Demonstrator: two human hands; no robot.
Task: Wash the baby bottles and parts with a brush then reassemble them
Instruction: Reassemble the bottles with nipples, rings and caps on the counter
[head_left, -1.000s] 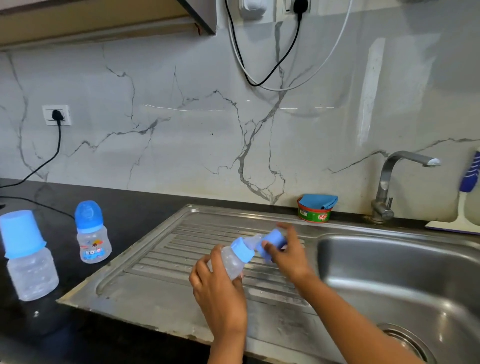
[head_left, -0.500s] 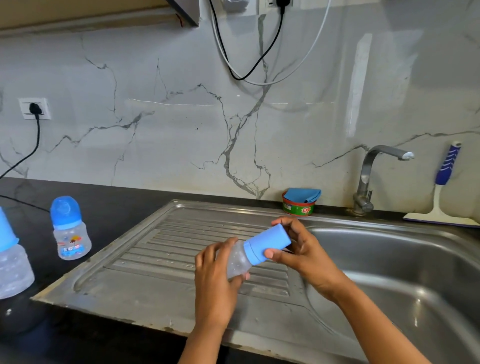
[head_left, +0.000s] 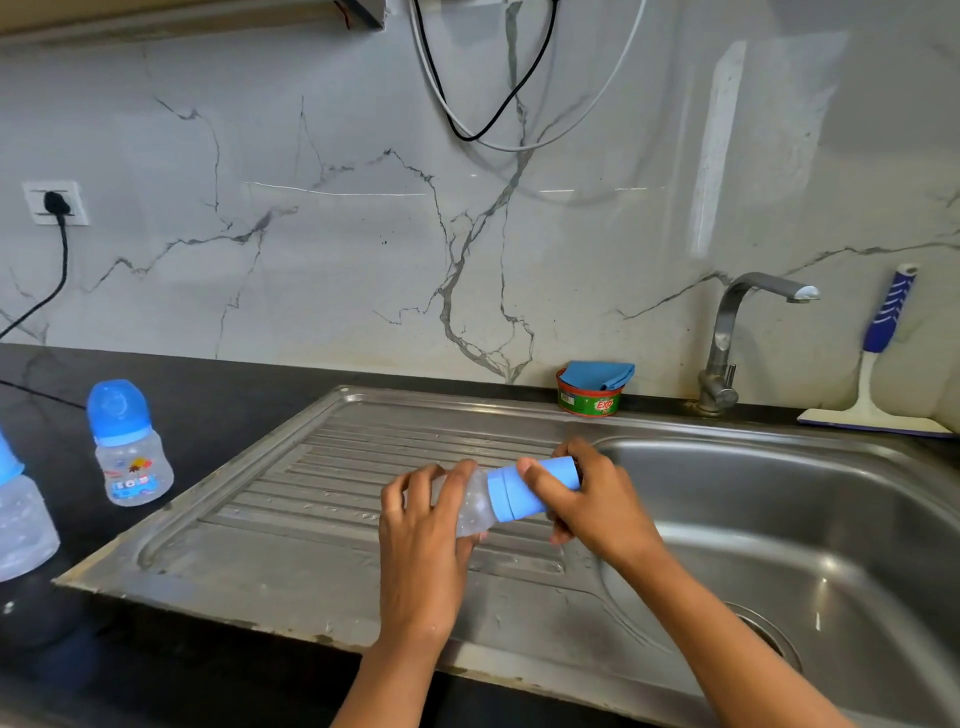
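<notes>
Both forearms reached in from the lower edge of the view and met over the steel draining board (head_left: 311, 493), just left of the sink basin (head_left: 779, 519). The left hand (head_left: 421, 540) showed its back to the camera, wrist straight, fingers curled up and round the clear body of a baby bottle (head_left: 470, 506). The bottle lay nearly level in the air, clear of the steel, with its base hidden inside that grip and its top pointing right and slightly up. The right hand (head_left: 592, 499) came in at a slant from the right, wrist bent inward. Its thumb lay across the near side of the blue cap (head_left: 535, 491) and its fingers wrapped over the far side, so the cap was clasped all round. The cap sat on the bottle's neck, against a blue collar ring. Whether it was fully seated could not be told.

On the black worktop (head_left: 208, 395) to the left stood a second bottle (head_left: 127, 444), upright and capped in blue, with a printed label. A third bottle (head_left: 21, 514), also blue-topped, was cut off by the left edge. Behind the sink stood a tap (head_left: 727, 343), a green tub (head_left: 589, 397) with a blue cloth (head_left: 597, 374) on it, and a squeegee (head_left: 878, 374) leaning on the marble wall.
</notes>
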